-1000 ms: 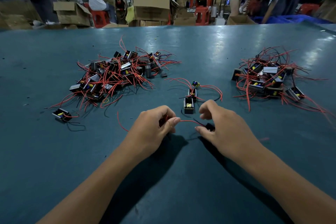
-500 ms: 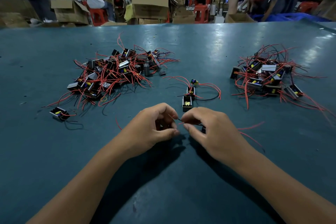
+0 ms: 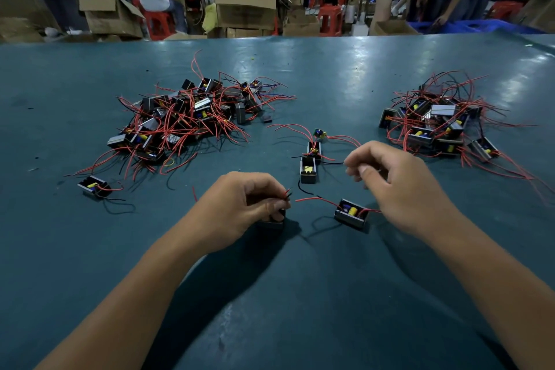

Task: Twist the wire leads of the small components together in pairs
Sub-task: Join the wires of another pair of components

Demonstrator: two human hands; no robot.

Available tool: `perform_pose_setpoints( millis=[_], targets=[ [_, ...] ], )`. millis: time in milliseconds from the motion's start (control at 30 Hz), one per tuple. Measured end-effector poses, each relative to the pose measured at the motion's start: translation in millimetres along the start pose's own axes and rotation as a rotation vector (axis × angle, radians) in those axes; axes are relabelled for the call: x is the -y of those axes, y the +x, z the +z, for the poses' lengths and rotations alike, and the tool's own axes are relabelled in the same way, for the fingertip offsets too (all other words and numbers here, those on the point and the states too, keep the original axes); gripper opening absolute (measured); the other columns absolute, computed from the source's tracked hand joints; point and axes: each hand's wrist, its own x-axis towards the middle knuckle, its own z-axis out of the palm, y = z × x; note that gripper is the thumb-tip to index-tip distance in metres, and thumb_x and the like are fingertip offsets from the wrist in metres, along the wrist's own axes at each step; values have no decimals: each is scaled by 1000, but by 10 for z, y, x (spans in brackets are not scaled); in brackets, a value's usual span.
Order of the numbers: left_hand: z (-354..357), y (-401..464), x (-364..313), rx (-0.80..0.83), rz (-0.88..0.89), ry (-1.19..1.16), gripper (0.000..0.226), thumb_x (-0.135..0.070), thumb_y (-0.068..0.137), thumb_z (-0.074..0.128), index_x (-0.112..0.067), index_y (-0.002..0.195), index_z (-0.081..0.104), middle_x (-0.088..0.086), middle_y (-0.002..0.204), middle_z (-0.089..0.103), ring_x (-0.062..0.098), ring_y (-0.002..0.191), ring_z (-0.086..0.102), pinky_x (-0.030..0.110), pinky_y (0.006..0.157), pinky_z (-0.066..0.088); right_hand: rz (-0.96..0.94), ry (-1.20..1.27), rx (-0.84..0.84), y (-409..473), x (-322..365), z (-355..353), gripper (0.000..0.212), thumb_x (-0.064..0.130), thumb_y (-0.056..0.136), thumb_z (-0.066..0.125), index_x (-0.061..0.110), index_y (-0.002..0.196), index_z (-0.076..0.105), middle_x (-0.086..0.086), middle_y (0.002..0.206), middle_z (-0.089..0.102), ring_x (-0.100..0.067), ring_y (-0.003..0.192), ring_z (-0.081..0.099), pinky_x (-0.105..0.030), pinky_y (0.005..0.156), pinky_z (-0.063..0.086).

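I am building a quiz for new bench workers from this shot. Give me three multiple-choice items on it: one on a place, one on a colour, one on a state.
1. Where does the larger heap of small black box components with red wire leads lie?
A. far left of the teal table
B. in a cardboard box
C. under the right forearm

2. Which colour are most leads?
A. green
B. red
C. white

3. What is the left hand doing?
A. lying flat and open
B. pinching red and black lead ends
C. lifting a stool

Answers:
1 A, the heap sits on the teal table up left.
2 B, red strands dominate both heaps.
3 B, the lead ends stick out from its fingertips.
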Motion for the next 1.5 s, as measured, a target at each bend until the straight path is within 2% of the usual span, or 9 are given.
perform_pose_setpoints(
  millis=[233,333,533,833,1000,1133,1300,1400,1500],
  targets=[
    [29,17,9,-59,-19,10,10,-2,96,61,-10,94,66,2,90,77,20,75,75,23,64,56,-141,-176,174,-99,57,143,12,29,83,76,25,90,67,12,84,63,-2,76,56,-8,67,37],
    [67,24,7,-115,-28,16,11,-2,97,60,-12,94,61,1,86,77,20,70,75,24,61,56,-150,-196,185,-128,60,262,7,26,86,74,22,86,68,7,81,60,-7,75,53,-16,68,38],
    [50,6,8,-129,-62,5,10,-4,98,57,-12,94,58,1,84,77,22,67,74,23,58,53,-80,-58,252,-102,24,143,11,24,89,71,29,80,66,10,74,66,-6,72,59,-16,66,44],
    [106,-14,17,-91,52,156,29,-4,96,60,-30,86,52,-6,85,75,16,63,72,17,59,50,-4,11,55,-136,9,310,10,27,89,70,29,87,60,14,69,69,-5,59,56,-13,57,40],
    [27,-35,-2,-24,40,197,21,-5,90,71,-24,94,63,-14,82,72,12,69,72,29,66,57,-35,-18,58,-156,22,326,10,23,90,69,27,82,64,11,67,67,-6,63,59,-13,60,42],
    [-123,-69,-75,5,31,240,24,-11,87,73,-33,95,66,-1,82,67,17,72,64,32,71,52,-23,-19,122,-114,-26,262,10,25,90,69,26,82,64,7,66,66,-10,60,57,-21,61,44],
    [-279,-102,-156,-25,61,169,26,4,88,61,-21,90,69,5,84,70,36,78,62,46,71,52,-24,-11,144,-87,-65,233,9,26,90,68,26,82,65,7,68,67,-15,63,59,-28,63,46],
    [-255,-112,-163,34,74,235,21,1,88,65,-20,92,68,-7,88,73,15,76,67,31,71,54,-23,-15,137,-82,-88,234,9,27,90,67,27,82,64,9,68,67,-12,62,60,-23,62,46],
    [-179,-104,-129,141,34,371,19,-18,87,76,-25,103,68,-22,92,69,2,76,62,13,70,46,-15,-21,121,-75,-111,223,10,26,90,68,28,81,64,11,69,68,-6,60,60,-18,60,44]
  ],
)
